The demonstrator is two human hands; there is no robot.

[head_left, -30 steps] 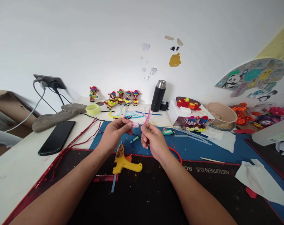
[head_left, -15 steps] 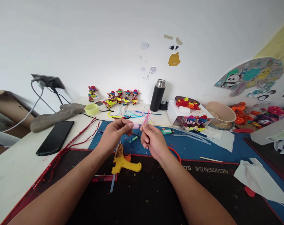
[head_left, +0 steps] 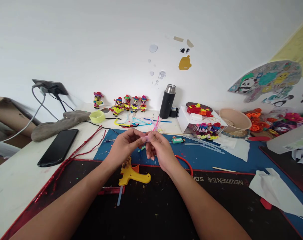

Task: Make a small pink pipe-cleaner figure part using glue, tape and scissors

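Note:
A small pale pink piece point(head_left: 145, 138) is pinched between my two hands, above the blue part of the mat; its kind cannot be made out. Thumb and fingers of my left hand point(head_left: 123, 146) close on its left end. My right hand point(head_left: 162, 151) grips the other end, its lower fingers curled, and covers much of it. Just below my hands lies a yellow glue gun point(head_left: 133, 176), a clear glue stick point(head_left: 120, 196) poking out of its back. Pink and blue craft strips point(head_left: 141, 122) lie on the table behind my hands.
Several colourful fuzzy figurines point(head_left: 117, 106) stand along the wall beside a black thermos point(head_left: 167, 102). Left are a phone point(head_left: 58, 147) and red tinsel stems point(head_left: 71, 158). To the right are a white box point(head_left: 185, 121), a bowl point(head_left: 235, 118) and crumpled tissue point(head_left: 276, 190).
My hands have come closer together, the right one moving left along the pale pink piece, so less of it shows. The glue gun and figurines stay put.

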